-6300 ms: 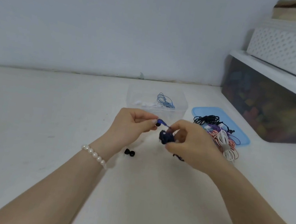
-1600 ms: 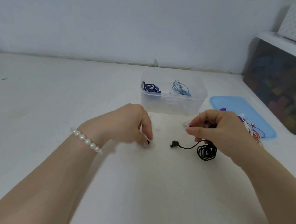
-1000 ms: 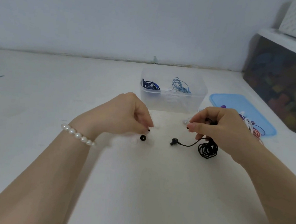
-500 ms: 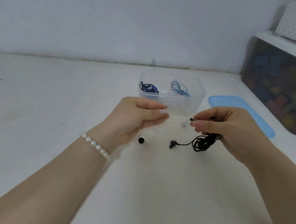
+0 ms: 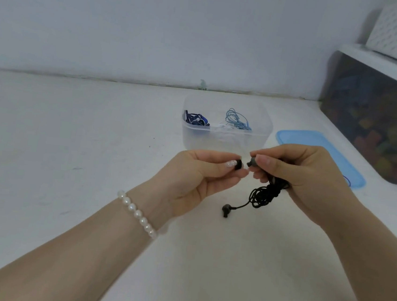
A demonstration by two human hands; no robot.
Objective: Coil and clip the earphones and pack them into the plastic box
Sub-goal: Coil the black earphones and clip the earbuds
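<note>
My right hand point(image 5: 305, 176) grips the black earphones point(image 5: 265, 194): one earbud is pinched at its fingertips and the tangled cord hangs below, with the second earbud point(image 5: 226, 209) dangling just above the table. My left hand point(image 5: 199, 177) pinches a small black ear tip point(image 5: 238, 165) a short gap from that earbud. Behind both hands stands the clear plastic box point(image 5: 225, 141), holding a dark blue coil point(image 5: 197, 120) and a light blue coil point(image 5: 237, 120).
A blue lid point(image 5: 320, 151) lies flat to the right of the box, partly behind my right hand. A large dark storage bin point(image 5: 376, 125) with a white lid stands at the far right. A wall closes off the back of the white table point(image 5: 70, 149).
My left hand picked a black ear tip off the table and lifted it toward the earbud in my right hand. The right hand raised the black earphones, and the hands came closer together.
</note>
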